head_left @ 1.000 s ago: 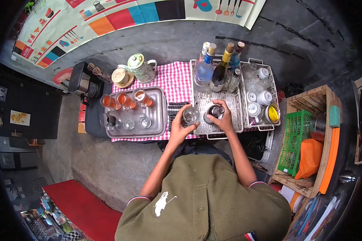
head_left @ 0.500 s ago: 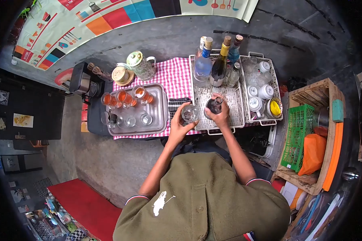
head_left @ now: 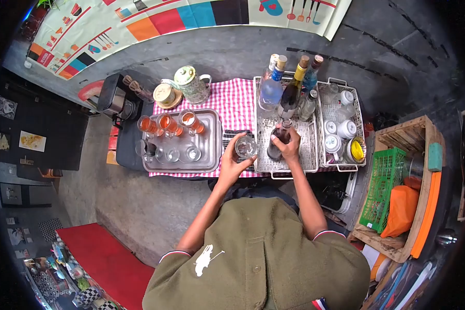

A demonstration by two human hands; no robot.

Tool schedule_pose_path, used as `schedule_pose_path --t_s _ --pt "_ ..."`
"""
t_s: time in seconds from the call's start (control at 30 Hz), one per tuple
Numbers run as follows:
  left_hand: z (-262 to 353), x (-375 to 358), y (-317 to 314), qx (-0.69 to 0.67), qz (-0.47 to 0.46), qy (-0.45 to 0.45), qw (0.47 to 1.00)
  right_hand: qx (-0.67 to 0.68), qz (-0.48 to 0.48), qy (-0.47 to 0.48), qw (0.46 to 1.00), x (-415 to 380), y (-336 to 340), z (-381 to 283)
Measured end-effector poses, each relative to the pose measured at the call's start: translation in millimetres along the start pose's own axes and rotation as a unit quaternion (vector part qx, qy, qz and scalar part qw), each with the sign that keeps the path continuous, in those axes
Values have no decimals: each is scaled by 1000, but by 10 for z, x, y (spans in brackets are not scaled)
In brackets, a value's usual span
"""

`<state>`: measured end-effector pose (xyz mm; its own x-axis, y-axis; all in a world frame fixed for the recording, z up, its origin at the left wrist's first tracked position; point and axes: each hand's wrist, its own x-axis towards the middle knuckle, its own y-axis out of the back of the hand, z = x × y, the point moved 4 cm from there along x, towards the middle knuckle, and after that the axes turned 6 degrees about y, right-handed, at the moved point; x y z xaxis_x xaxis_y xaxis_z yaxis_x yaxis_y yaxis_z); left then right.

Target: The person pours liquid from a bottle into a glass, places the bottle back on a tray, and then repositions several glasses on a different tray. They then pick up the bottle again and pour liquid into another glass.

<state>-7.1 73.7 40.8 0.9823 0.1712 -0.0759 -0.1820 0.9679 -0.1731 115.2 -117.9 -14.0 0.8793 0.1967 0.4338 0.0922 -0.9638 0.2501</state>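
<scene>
The left hand [head_left: 233, 165] curves half-open fingers round a clear glass [head_left: 246, 148], just beside a dark bottle [head_left: 275, 150] gripped by the right hand's [head_left: 290, 147] closed fingers over the white basket [head_left: 306, 139] of bottles [head_left: 290, 97]. On the grey tray [head_left: 210, 144], three glasses [head_left: 167, 124] hold reddish-orange drink

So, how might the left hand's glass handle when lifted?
The glass looks see-through and rigid, so probably breakable. Its smooth, shiny surface might slip in the left hand. No coloured drink shows inside, so it's perhaps light.
</scene>
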Motion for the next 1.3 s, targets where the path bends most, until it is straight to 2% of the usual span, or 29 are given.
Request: schedule_pose_path --t_s 0.13,0.23,0.3,0.5,0.67,0.77,0.8,1.0,1.17,1.3 --pt "-18 20 47 3 13 -1 1000 77 7 -45 996 36 31 -98" --pt "7 59 47 5 16 -11 1000 43 -6 -33 999 118 126 -314" --pt "48 77 33 -3 20 -18 1000 92 -7 -34 995 170 162 -368" --pt "6 161 34 20 30 -18 999 136 -79 -61 986 327 372 -793" --pt "10 202 -9 22 29 -7 999 38 -150 -85 984 388 439 -1036" --pt "-13 247 -36 19 16 -12 1000 31 -192 -98 976 370 424 -1016" --pt "-10 253 -50 12 13 -1 1000 -11 -229 -110 967 379 432 -1019" --pt "-47 288 -151 -43 -1 25 999 -25 -287 -117 951 296 328 -938" --pt "-132 278 -177 -46 3 52 998 -64 -380 -135 913 280 278 -1034" --pt "-163 278 -174 -39 5 41 998 -47 -411 -130 901 204 237 -960"
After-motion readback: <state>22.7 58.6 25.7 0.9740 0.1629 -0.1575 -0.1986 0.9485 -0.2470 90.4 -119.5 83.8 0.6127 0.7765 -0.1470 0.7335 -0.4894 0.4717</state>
